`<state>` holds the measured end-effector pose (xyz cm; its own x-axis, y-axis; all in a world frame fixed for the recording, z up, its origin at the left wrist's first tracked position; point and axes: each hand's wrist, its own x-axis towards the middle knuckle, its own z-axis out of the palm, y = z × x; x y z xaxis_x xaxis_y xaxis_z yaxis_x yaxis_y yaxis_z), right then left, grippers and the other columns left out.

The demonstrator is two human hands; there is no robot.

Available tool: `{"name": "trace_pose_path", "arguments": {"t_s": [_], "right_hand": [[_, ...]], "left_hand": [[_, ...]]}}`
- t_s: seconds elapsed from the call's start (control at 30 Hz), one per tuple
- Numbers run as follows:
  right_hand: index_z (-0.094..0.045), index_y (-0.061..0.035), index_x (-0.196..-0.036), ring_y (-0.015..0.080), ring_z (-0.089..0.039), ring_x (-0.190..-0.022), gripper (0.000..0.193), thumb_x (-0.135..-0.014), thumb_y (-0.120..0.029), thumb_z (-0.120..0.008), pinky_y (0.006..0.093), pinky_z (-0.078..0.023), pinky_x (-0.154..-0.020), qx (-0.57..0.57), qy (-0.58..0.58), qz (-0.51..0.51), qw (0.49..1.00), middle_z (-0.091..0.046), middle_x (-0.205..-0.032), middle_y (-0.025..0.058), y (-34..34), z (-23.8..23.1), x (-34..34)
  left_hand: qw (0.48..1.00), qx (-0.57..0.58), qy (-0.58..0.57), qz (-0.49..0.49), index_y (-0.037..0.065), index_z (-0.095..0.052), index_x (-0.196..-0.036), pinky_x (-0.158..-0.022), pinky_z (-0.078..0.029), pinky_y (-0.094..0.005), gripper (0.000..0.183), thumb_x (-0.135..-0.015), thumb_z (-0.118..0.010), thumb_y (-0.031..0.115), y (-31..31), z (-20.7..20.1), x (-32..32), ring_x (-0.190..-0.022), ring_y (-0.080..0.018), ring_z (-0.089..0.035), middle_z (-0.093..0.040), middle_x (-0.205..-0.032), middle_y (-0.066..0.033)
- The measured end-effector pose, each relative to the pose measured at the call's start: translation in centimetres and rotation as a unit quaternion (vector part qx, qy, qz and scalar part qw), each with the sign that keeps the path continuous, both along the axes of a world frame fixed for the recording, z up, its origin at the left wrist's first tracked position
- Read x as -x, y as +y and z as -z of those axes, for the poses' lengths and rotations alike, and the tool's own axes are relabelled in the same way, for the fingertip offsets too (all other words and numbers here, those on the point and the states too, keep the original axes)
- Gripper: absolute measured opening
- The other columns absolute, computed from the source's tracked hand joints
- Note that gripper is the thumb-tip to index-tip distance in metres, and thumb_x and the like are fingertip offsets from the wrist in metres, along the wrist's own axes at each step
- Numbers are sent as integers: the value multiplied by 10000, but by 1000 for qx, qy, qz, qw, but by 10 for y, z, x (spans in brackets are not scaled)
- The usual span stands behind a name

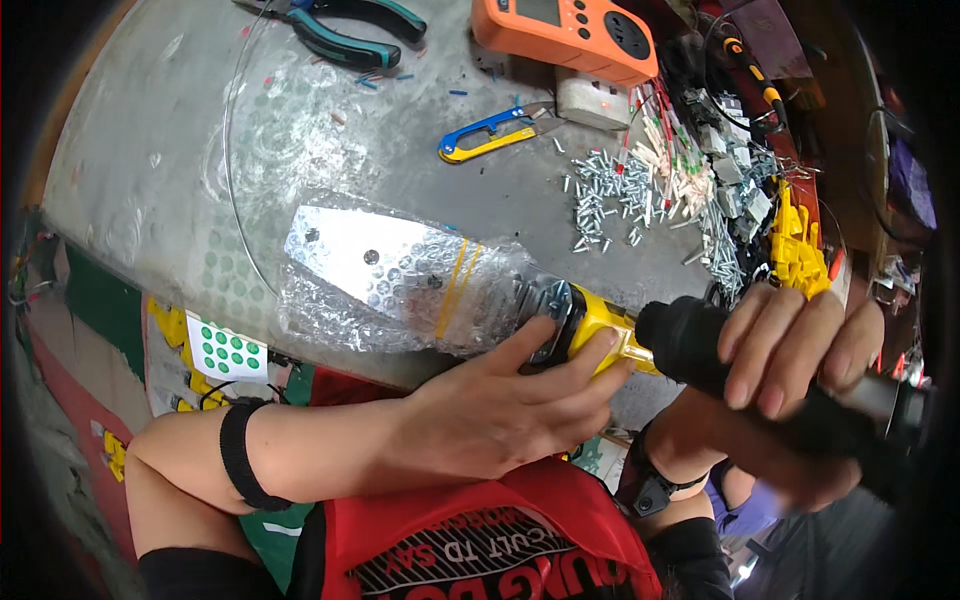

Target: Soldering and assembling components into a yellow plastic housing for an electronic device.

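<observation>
My left hand is wrapped round the near side of a yellow-and-black housing. Its fingers and thumb press on the housing, which lies at the right end of a long flat piece in bubble wrap. Two yellow bands go round the wrap, and a white, dotted surface shows through it. In my right hand is a black cylindrical tool that looks like an electric screwdriver, held nearly level. Its narrow end points left and meets the right end of the housing; the exact contact is hard to make out.
Small screws lie heaped right of centre, beside pale thin parts with red leads and yellow plastic pieces. Farther back are blue-and-yellow snips, an orange meter and pliers. A green-dot sticker sheet hangs at the near-left edge.
</observation>
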<state>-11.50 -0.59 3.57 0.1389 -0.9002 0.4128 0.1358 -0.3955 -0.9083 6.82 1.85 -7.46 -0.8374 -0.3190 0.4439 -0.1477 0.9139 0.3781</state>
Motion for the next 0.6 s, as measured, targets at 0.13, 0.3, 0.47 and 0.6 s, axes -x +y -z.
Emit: {"name": "trace_pose_path", "arguments": {"t_s": [0.13,0.3,0.47,0.6], "right_hand": [[-457,-114,-988,122,-544,-582,557,-743,-503,-772,273,-406,-613,15,31,22,999,-546,-738,-6,0,3,6],[-510,-52,-1076,193,-494,-719,544,-836,-534,-591,363,-392,-755,-82,-136,86,984,-478,-782,39,4,6,-7],[-536,-20,-1059,173,-482,-755,616,-837,-594,-508,318,-398,-791,5,-46,91,995,-475,-808,71,43,-29,15],[-543,-8,-1003,135,-483,-701,571,-815,-545,-597,246,-401,-724,80,-21,261,962,-478,-765,35,66,-34,-7]], "left_hand": [[1000,-22,8,12,213,-585,-1205,-1064,-270,-532,413,-820,-547,358,1,2,3,-1386,-207,-420,-474,-1453,-5],[999,16,15,-28,203,-593,-1201,-1036,-276,-548,436,-777,-640,293,1,6,6,-1382,-233,-430,-483,-1450,-28],[995,36,75,-49,92,-595,-1246,-998,-405,-484,421,-848,-604,227,-16,1,20,-1332,-251,-428,-513,-1376,-100],[998,45,29,32,103,-615,-1241,-934,-433,-426,448,-807,-652,209,-36,-8,9,-1283,-207,-466,-577,-1274,-57]]}}
